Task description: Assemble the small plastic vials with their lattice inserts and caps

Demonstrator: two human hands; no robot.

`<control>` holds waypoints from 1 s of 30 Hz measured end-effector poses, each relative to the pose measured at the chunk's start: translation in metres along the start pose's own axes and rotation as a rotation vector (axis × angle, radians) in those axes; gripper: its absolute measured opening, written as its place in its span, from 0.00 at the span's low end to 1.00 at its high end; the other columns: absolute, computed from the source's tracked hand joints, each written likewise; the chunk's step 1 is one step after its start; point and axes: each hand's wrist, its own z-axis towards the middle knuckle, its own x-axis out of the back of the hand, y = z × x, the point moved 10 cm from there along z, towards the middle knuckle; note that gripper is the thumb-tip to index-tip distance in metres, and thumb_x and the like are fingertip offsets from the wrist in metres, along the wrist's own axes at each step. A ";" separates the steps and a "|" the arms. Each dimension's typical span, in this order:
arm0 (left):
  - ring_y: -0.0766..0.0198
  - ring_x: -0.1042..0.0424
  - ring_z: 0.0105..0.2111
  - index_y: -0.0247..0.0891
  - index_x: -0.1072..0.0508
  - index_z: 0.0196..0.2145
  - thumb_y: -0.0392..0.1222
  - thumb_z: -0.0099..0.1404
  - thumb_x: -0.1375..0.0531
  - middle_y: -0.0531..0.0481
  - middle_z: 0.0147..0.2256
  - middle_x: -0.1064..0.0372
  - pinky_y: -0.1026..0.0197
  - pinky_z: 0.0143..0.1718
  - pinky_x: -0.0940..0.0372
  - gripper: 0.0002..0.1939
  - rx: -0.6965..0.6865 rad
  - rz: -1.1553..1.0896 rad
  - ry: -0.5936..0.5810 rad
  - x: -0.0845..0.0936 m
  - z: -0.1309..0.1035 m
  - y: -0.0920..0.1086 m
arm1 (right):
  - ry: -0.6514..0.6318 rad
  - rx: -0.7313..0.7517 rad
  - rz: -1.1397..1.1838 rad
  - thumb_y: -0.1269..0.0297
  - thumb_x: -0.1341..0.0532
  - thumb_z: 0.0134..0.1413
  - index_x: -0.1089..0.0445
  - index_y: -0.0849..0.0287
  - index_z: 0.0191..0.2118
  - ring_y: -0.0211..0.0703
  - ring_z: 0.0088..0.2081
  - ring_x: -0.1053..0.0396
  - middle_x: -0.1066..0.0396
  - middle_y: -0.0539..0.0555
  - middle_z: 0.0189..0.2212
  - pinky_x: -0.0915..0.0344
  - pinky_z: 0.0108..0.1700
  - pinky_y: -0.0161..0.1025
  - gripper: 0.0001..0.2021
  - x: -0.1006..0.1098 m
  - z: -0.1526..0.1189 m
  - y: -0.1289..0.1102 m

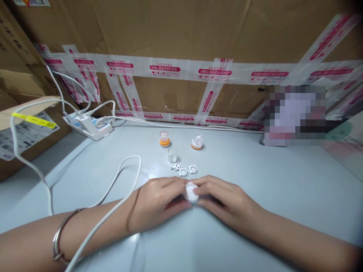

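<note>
A small round white plastic piece [191, 192] is held between both hands near the middle of the table. My left hand [161, 196] grips its left side, with fingers and thumb closed on it. My right hand [224, 198] pinches the same piece from the right. Just beyond the hands lie several flat white wheel-shaped plastic parts [183, 170]. Behind them is a clear cup-like piece [172, 155]. Farther back stand an orange-and-white round part with a clear top [164, 139] and a white one with an orange base [197, 142].
A white power strip [93, 130] with plugged-in cables sits at the back left beside an opened cardboard box [31, 128]. One white cable [104, 215] crosses my left forearm. Taped cardboard [176, 94] walls off the table's back. A pixelated object [295, 113] stands at right.
</note>
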 end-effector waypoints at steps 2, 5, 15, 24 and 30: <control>0.64 0.28 0.40 0.34 0.32 0.37 0.35 0.63 0.44 0.45 0.40 0.29 0.65 0.41 0.33 0.04 0.006 0.001 -0.008 0.000 0.001 -0.002 | -0.047 -0.027 0.044 0.69 0.40 0.53 0.34 0.59 0.42 0.38 0.46 0.32 0.30 0.57 0.44 0.34 0.47 0.34 0.09 -0.003 0.001 0.005; 0.62 0.28 0.40 0.34 0.32 0.37 0.35 0.63 0.44 0.44 0.41 0.29 0.64 0.41 0.33 0.04 0.011 0.029 -0.040 0.000 0.003 -0.002 | -0.062 -0.090 0.099 0.67 0.39 0.52 0.32 0.59 0.42 0.39 0.46 0.32 0.29 0.57 0.44 0.35 0.49 0.34 0.10 -0.003 0.001 0.012; 0.65 0.29 0.36 0.36 0.32 0.42 0.34 0.61 0.41 0.49 0.38 0.28 0.65 0.38 0.34 0.10 0.169 -0.092 0.022 0.005 0.004 -0.013 | 0.034 -0.349 0.192 0.67 0.37 0.49 0.31 0.56 0.43 0.40 0.40 0.30 0.27 0.52 0.38 0.34 0.44 0.36 0.12 0.000 0.001 0.031; 0.63 0.30 0.34 0.38 0.28 0.42 0.36 0.58 0.38 0.49 0.35 0.29 0.61 0.36 0.35 0.12 0.381 -0.197 0.011 0.000 0.003 -0.031 | 0.002 -0.554 0.259 0.64 0.34 0.45 0.27 0.52 0.38 0.43 0.44 0.34 0.33 0.51 0.39 0.40 0.50 0.43 0.11 -0.005 -0.005 0.048; 0.62 0.31 0.34 0.37 0.29 0.42 0.35 0.59 0.40 0.48 0.36 0.28 0.61 0.36 0.36 0.12 0.360 -0.174 -0.021 0.001 0.006 -0.028 | -0.001 -0.554 0.140 0.60 0.34 0.45 0.29 0.55 0.34 0.44 0.42 0.38 0.36 0.51 0.35 0.41 0.47 0.43 0.09 -0.004 -0.005 0.049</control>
